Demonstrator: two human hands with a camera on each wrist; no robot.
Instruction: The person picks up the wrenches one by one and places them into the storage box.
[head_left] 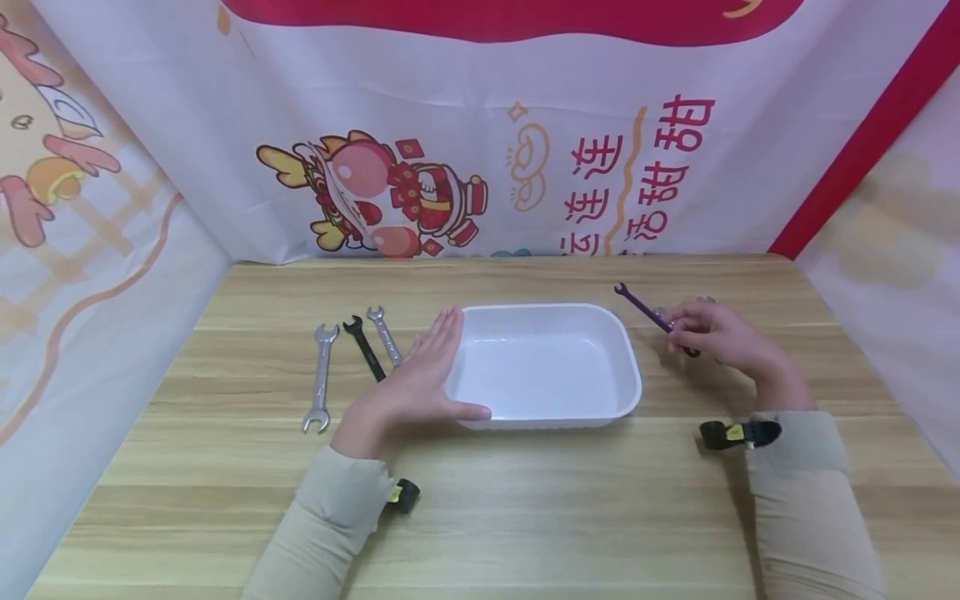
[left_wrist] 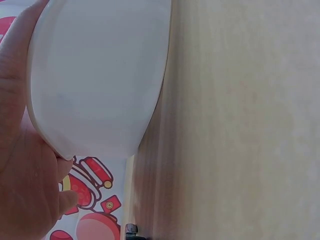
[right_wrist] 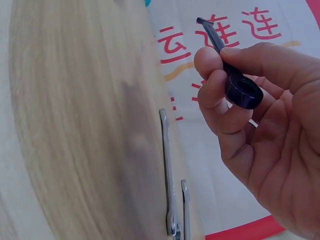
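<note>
A white rectangular tray sits on the table. At its left end is my left hand, fingers extended along the rim and thumb lying at the front left corner. The left wrist view shows that palm beside the tray's side wall. To the right of the tray, my right hand pinches a dark purple combination wrench between thumb and fingers, above the table. The wrench's ring end points toward the right wrist camera, and its open end is farther off.
Left of the tray lie a silver open-ended wrench, a black wrench and a smaller silver wrench. Two silver wrenches, one long and one shorter, lie under the right hand. A printed cloth hangs behind the table.
</note>
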